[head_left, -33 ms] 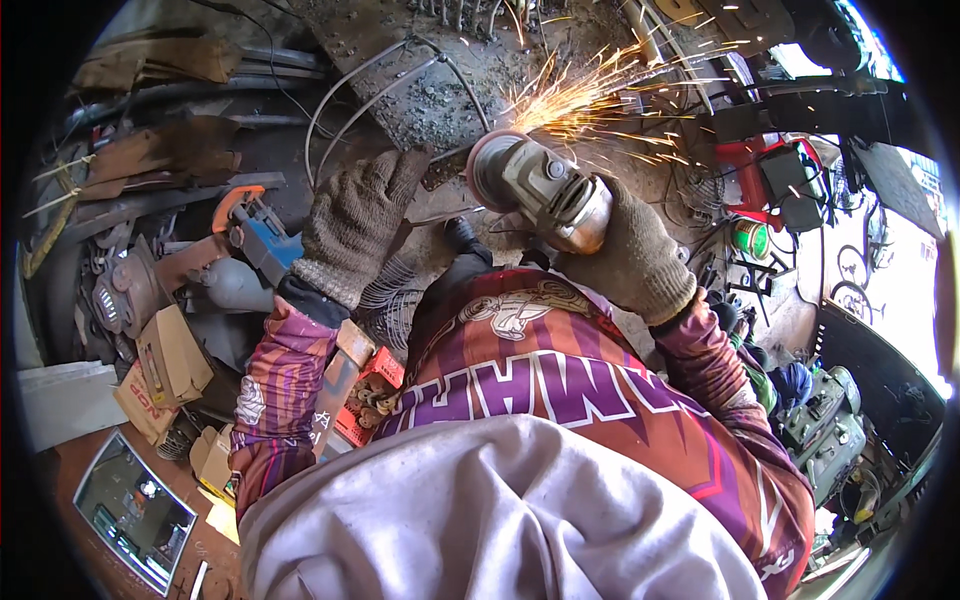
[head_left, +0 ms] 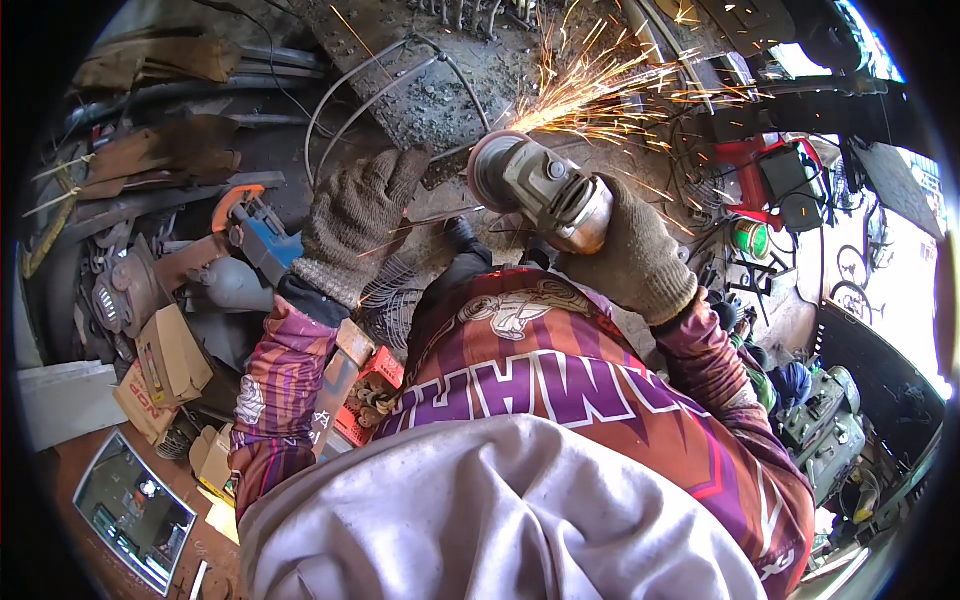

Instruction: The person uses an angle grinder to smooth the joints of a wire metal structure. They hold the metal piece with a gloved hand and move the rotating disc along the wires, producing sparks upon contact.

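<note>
My right hand (head_left: 635,250), in a dirty knit work glove, grips an angle grinder (head_left: 560,190) by its body. The grinder's round disc (head_left: 492,172) points to the upper left, and a spray of bright sparks (head_left: 580,105) flies from it toward the upper right. My left hand (head_left: 355,225), gloved too, is closed just left of the disc. A thin metal rod (head_left: 452,154) runs from its fingertips to the disc's edge. The exact contact point is hidden by the disc. A bent metal rod frame (head_left: 375,98) stands beyond my left hand.
A gritty metal plate (head_left: 425,105) lies ahead. On the left are a blue tool with an orange handle (head_left: 265,245), a grey cylinder (head_left: 235,285) and cardboard boxes (head_left: 172,355). A red-and-black machine (head_left: 785,180) and green can (head_left: 750,238) stand right. Wire coils (head_left: 392,300) lie below my left hand.
The spark spray has a different shape, with some streaks now near my left glove and below the grinder. Both hands and the grinder hold the same place.
</note>
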Tool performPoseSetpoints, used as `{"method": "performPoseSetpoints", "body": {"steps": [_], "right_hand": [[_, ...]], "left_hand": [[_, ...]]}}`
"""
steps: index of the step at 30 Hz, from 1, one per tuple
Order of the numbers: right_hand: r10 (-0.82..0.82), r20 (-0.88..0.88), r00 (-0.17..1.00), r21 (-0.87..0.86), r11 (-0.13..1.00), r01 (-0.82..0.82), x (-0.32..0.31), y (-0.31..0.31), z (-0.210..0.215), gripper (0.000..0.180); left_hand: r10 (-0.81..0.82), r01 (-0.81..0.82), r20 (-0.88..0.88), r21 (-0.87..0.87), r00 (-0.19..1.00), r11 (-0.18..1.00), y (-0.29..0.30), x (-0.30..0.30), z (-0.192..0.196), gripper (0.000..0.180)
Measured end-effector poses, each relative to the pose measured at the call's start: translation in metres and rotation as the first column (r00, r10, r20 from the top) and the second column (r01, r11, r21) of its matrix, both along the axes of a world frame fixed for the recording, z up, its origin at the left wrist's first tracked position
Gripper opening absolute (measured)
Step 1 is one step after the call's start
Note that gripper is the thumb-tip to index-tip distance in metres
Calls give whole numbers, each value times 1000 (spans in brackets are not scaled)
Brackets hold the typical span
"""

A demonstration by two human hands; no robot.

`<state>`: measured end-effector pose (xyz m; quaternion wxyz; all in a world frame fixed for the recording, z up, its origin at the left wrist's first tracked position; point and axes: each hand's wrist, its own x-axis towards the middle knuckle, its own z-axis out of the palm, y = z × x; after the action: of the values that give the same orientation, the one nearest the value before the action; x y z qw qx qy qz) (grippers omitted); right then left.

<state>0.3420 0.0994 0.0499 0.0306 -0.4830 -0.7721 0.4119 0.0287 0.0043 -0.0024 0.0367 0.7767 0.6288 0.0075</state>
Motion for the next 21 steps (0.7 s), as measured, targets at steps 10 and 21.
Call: {"method": "performPoseSetpoints", "body": {"steps": [10, 21], "right_hand": [[8, 20, 1000, 31, 999, -9, 3, -2, -2, 77], [10, 84, 996, 3, 1000, -10, 1, -1, 1, 86]], "left_hand": [[-13, 13, -22, -6, 1000, 1000, -1, -1, -1, 87], [-4, 4, 6, -4, 1000, 1000, -3, -1, -2, 83]]}}
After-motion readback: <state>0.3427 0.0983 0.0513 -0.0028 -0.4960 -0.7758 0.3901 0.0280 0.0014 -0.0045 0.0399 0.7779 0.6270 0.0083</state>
